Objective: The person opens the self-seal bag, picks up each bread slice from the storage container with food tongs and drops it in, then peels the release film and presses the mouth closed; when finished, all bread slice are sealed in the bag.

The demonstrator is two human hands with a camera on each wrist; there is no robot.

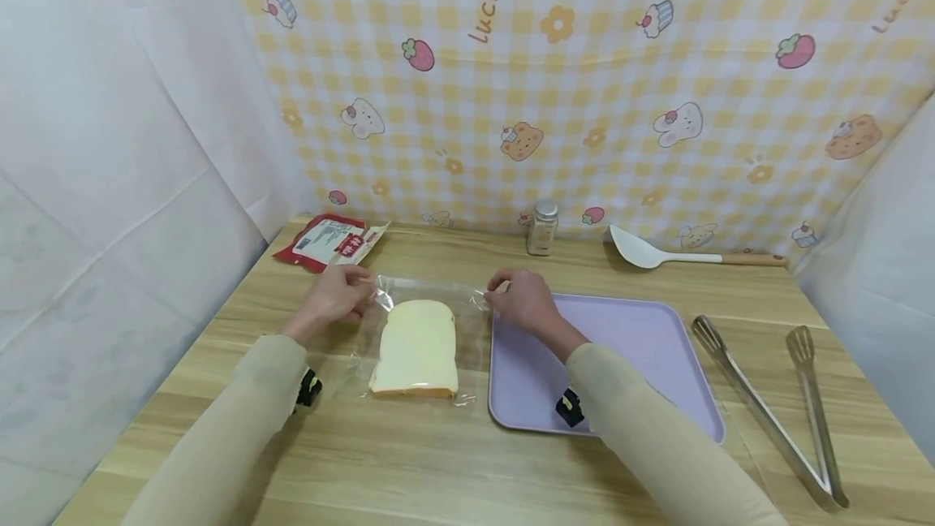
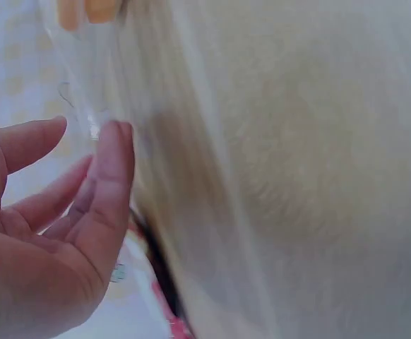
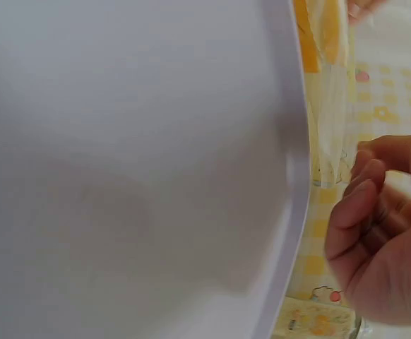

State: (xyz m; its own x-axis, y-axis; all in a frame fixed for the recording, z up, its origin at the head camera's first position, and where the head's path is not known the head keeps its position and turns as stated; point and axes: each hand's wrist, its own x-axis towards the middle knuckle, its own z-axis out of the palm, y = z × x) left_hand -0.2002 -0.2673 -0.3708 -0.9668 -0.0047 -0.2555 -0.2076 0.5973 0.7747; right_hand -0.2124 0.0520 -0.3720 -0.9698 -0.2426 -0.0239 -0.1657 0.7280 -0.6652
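A slice of bread [image 1: 416, 347] lies in clear plastic wrapping [image 1: 471, 339] on the table, left of a lilac tray. At the wrapping's upper left corner is my left hand [image 1: 338, 295]; in the left wrist view its thumb and forefinger [image 2: 114, 162] stand apart beside the film. My right hand [image 1: 524, 299] pinches the upper right corner above the tray's edge, its fingers curled in the right wrist view. Just where the film meets those fingertips is hard to make out.
The lilac tray [image 1: 613, 347] lies under my right forearm. Metal tongs [image 1: 782, 420] rest spread at right. Along the back are a red-and-white packet [image 1: 329, 242], a shaker jar [image 1: 543, 230] and a white spatula [image 1: 643, 250] with a wooden handle.
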